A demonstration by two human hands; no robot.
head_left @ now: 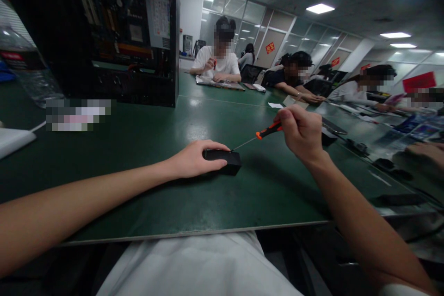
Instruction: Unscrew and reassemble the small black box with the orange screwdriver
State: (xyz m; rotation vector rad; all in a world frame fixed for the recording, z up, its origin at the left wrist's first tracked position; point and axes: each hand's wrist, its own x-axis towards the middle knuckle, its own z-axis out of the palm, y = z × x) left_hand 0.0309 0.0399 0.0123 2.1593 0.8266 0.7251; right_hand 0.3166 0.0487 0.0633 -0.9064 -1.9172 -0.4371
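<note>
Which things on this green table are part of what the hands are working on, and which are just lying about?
In use: small black box under the left hand; orange-handled screwdriver in the right hand, tip at the box.

Lying about: open computer case, water bottle, white device.

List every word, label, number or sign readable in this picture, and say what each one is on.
No text can be read.
White sticker inside the open computer case: print too small.
Red label on the water bottle: blurred.
Red signs on the far glass wall: characters too small.
Red card at right: nothing legible.
Black box under the left hand and screwdriver in the right hand: no markings visible.
</note>
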